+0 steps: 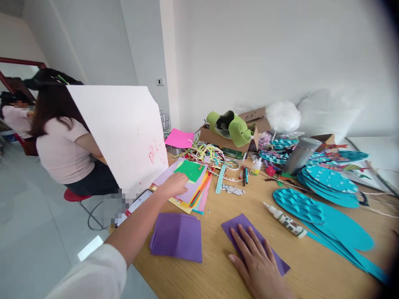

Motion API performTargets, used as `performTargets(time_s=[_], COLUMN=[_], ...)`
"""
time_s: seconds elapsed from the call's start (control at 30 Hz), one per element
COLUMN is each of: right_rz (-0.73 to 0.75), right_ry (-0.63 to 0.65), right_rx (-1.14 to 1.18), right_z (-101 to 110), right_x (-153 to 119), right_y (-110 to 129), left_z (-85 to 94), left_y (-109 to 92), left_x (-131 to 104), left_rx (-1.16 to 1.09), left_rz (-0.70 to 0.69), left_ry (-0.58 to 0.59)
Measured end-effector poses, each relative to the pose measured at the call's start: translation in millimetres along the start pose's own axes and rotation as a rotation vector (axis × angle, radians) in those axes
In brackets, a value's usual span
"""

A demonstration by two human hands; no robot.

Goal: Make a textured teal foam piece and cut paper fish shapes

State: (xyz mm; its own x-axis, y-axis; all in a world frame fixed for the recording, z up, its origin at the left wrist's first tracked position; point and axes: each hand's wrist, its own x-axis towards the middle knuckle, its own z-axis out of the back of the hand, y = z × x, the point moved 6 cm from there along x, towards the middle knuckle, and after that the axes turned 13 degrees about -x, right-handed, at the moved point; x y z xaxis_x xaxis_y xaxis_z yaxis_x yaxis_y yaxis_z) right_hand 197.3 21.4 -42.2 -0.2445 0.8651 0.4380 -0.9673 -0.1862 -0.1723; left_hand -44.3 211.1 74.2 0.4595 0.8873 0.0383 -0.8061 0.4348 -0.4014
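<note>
My left hand reaches forward onto a stack of coloured paper sheets, fingers curled at the edge of the green sheet on top. My right hand lies flat, fingers spread, on a purple paper strip near the table's front edge. A folded purple sheet rests between my two arms, touched by neither hand.
A glue bottle and teal foam shapes lie to the right. Behind are a cardboard box, paper strips, a metal flask. A large white board stands at left; another person sits beyond it.
</note>
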Motion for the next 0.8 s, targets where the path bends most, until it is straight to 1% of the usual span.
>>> performTargets(time_s=[0.1, 0.17, 0.27, 0.37, 0.47, 0.6, 0.7, 0.8], right_rz=[0.014, 0.031, 0.045, 0.039, 0.028, 0.008, -0.016, -0.034], right_ry=[-0.036, -0.052, -0.067, -0.071, -0.075, -0.07, -0.092, -0.108], right_rx=[0.022, 0.04, 0.066, 0.069, 0.065, 0.106, 0.147, 0.182], right_z=[4.9, 8.2, 12.8, 17.6, 23.2, 29.7, 34.5, 38.5], right_x=[1.8, 2.8, 4.7, 7.4, 10.1, 13.2, 14.7, 15.5], right_y=[1.3, 1.9, 2.1, 1.5, 0.4, -1.2, -2.0, -1.9], left_z=[-7.1, -12.9, -20.8, -25.5, -28.3, -30.3, -28.7, -26.2], left_y=[13.9, 21.7, 29.7, 33.9, 36.6, 42.6, 48.3, 49.6], left_x=[38.3, 56.1, 69.4, 71.7, 69.0, 65.0, 63.4, 61.5], left_rx=[0.091, 0.142, 0.208, 0.262, 0.298, 0.32, 0.322, 0.309], left_rz=[-0.007, -0.018, -0.043, -0.058, -0.052, -0.012, 0.03, 0.05], left_ry=[0.123, 0.205, 0.302, 0.335, 0.296, 0.186, 0.113, 0.067])
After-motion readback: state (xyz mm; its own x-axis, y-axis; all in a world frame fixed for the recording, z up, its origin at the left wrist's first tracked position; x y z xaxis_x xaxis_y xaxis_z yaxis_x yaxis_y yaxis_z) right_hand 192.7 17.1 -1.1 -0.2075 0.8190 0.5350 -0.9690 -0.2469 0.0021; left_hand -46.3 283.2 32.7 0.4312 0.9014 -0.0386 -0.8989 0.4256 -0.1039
